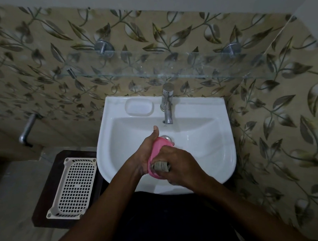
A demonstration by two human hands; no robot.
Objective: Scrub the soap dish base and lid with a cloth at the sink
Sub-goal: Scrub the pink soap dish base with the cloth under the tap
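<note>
right hand (176, 163) closed on grey cloth (161, 166), pressing it into pink soap dish piece (157, 153) | left hand (146, 150) clamped around piece, over sink (210, 140) | step: scrubbing one part, base or lid unclear | next: turn piece, reach unscrubbed faces

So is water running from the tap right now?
No, the tap shows no stream falling into the basin.

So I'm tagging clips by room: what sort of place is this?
Most likely a home bathroom: a white wall-hung sink with a tap, a glass shelf above it, and leaf-patterned wall tiles.
</note>
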